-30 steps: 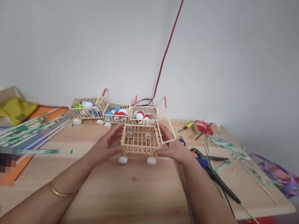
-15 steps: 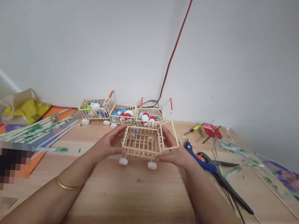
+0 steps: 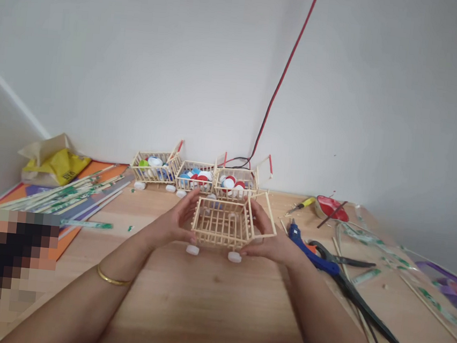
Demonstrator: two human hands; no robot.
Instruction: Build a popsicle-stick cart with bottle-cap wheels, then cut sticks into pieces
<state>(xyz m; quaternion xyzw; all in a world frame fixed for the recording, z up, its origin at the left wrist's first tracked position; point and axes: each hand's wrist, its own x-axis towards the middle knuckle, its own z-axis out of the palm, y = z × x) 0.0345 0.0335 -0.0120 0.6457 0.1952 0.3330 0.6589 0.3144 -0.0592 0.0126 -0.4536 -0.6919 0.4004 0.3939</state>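
Observation:
A miniature shopping cart (image 3: 222,240) of thin wooden sticks stands between my hands, its basket empty and two white cap wheels showing at the front. My left hand (image 3: 172,226) grips the left end of the cart, thumb near the lower front edge, fingers partly behind it. At the opposite end, below the slanted stick handle, my right hand (image 3: 275,246) holds on with its thumb in front. Behind are similar carts: a left one (image 3: 153,181), a middle one (image 3: 193,189) and a right one (image 3: 234,196), loaded with coloured bottle caps and fitted with red-topped handles.
A blue glue gun (image 3: 311,254), dark-handled scissors (image 3: 351,261), a yellow cutter (image 3: 305,203) and a red dish (image 3: 330,209) lie to the right. Bundled sticks (image 3: 68,194) and a yellow bag (image 3: 57,167) are at the left. A red-black cable (image 3: 279,82) runs along the wall.
The whole view has shifted, so things appear farther right. The held cart sits slightly lower against the carts behind and has tipped a little. Both hands keep their hold.

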